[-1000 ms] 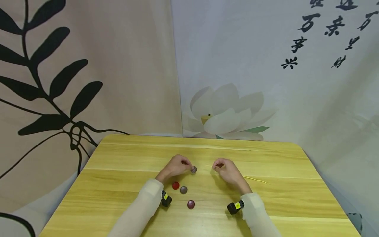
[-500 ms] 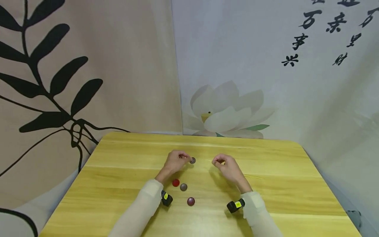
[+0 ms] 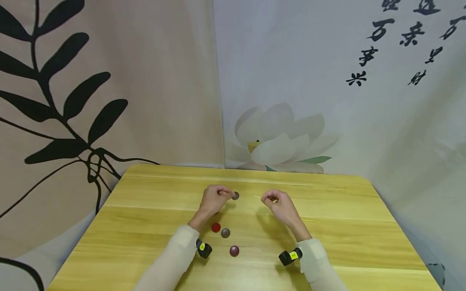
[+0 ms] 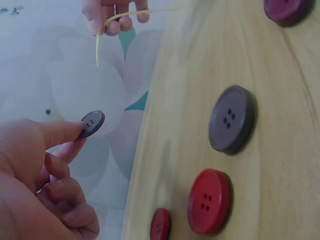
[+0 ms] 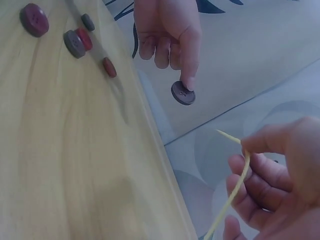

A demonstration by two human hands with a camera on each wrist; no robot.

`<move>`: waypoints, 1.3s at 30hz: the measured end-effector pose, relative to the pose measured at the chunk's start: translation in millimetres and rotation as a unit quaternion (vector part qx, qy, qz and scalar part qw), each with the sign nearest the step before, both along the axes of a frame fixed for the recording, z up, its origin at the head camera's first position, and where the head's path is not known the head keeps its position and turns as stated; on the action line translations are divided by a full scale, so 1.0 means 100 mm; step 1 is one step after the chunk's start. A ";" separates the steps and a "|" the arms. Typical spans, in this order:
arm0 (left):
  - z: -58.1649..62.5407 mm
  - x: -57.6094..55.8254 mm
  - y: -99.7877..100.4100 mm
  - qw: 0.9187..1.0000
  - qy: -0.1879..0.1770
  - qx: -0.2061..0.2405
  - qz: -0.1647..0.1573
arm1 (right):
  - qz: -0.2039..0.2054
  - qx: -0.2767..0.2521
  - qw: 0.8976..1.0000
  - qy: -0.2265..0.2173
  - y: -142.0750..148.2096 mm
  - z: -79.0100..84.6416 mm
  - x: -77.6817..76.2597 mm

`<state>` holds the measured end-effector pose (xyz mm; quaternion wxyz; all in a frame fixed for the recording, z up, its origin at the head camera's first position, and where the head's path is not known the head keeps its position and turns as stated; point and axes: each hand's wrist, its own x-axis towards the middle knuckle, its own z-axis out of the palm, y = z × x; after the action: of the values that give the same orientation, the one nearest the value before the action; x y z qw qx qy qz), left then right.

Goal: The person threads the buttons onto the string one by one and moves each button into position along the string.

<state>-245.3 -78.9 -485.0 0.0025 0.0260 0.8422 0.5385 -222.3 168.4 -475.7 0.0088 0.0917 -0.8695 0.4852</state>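
My left hand (image 3: pixel 214 200) pinches a dark grey four-hole button (image 4: pixel 93 123) between thumb and index finger, holding it above the table. The button's face is turned partly toward the right hand. Across from it, my right hand (image 3: pixel 281 207) pinches a thin yellow cord (image 5: pixel 231 196) near one end. A short tip sticks out past the fingers toward the button, and the rest trails down behind the hand to the table. Cord tip and button are apart. Below the hands lie a red button (image 3: pixel 216 227), a grey button (image 3: pixel 225 233) and a maroon button (image 3: pixel 234 251).
The left wrist view shows a smaller red button (image 4: pixel 160 225), mostly hidden by the left hand in the head view. Another dark button (image 5: pixel 87 22) appears in the right wrist view. The wooden table (image 3: pixel 346 242) ends at a printed cloth backdrop (image 3: pixel 174 81).
My left hand has raised the grey button off the tabletop and slightly away from me. The right hand has risen a little with the cord, whose trailing end has drawn in toward it.
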 end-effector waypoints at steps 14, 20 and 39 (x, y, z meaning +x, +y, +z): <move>0.13 0.08 0.05 0.998 0.009 0.051 0.025 | -0.005 -0.037 0.999 -0.001 -0.06 0.11 0.05; 0.20 0.13 0.10 0.997 0.016 0.064 0.039 | -0.003 -0.054 0.998 0.006 -0.14 0.14 0.07; 0.29 0.23 0.25 0.996 0.042 0.067 0.041 | -0.001 -0.077 0.997 0.019 -0.32 0.39 0.25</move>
<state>-222.7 -54.2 -456.0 -0.0561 0.0144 0.8041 0.5917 -197.8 136.2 -436.4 0.0327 0.0985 -0.8292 0.5492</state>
